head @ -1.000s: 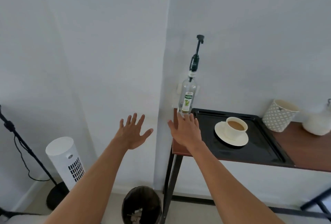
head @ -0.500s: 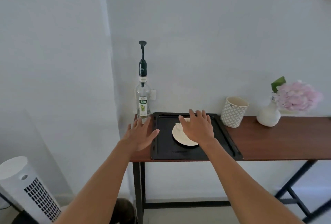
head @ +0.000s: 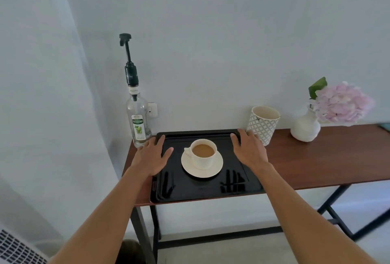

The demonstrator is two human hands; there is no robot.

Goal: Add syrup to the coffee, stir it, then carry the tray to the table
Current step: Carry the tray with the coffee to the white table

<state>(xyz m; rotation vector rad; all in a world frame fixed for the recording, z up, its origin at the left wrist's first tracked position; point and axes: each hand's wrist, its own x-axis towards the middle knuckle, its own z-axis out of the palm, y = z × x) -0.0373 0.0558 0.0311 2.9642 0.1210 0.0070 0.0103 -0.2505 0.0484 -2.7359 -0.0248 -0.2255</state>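
2 white walls meet behind a narrow dark-wood worktop (head: 329, 158) w/ black metal legs. Glossy black rectangular tray (head: 202, 187) carries white cup of milky coffee (head: 203, 153); clear syrup pump bottle (head: 138, 116) just left. Left hand (head: 152, 158) & right hand (head: 249, 150) spread wide, flat over tray's side edges, holding nothing.

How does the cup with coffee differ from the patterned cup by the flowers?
The coffee cup is plain cream, has a handle and sits on a saucer on the black tray. The patterned cup is taller, has no visible handle, looks empty and stands on the wooden table. Both are upright.
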